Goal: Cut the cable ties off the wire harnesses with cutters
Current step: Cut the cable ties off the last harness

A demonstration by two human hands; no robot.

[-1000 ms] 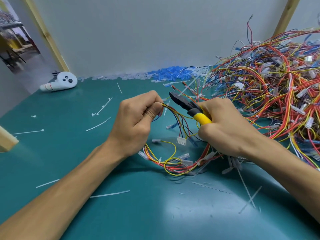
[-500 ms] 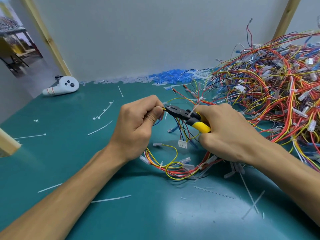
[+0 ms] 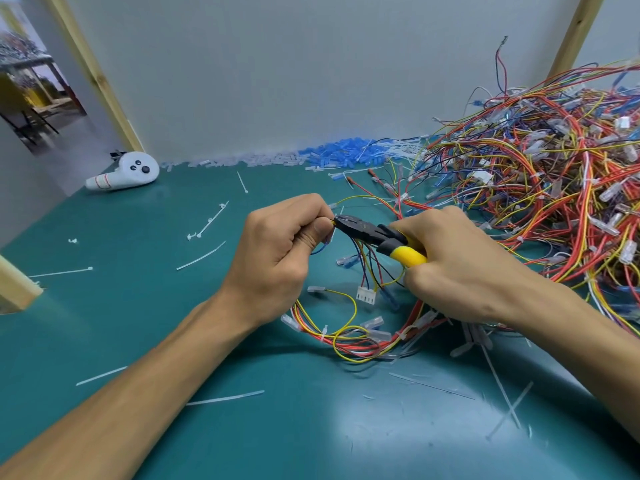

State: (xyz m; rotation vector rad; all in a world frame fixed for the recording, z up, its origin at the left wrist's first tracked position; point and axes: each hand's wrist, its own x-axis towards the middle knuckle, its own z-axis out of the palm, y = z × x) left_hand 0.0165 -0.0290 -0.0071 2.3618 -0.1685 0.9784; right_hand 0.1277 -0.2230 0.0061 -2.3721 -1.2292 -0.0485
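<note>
The left hand [image 3: 277,258] is curled into a loose fist, thumb and forefinger pinching the upper end of a loose wire harness of red, yellow, blue and black wires [image 3: 346,342] just above the teal table mat [image 3: 138,306]. The right hand [image 3: 460,268] is wrapped round the handles of the black-headed, yellow-handled cutters [image 3: 372,233], whose nose points left and meets the wires right at the left fingertips. Whether the jaws are on a cable tie cannot be made out, as the thumb and the wire bundle cover that spot. From the pinch the harness hangs down and loops on the mat between the two wrists, with a white plug connector [image 3: 366,294] in the middle of the loop and a small white cable tie [image 3: 324,332] around its lower left bend; its right part runs under the right hand and is hidden. A large tangled pile of multicoloured wire harnesses [image 3: 554,188] fills the right side, cut off by the frame edge. Cut white cable tie strips [image 3: 201,256] lie scattered on the mat, and a white handheld controller [image 3: 128,171] lies at the far left corner.
</note>
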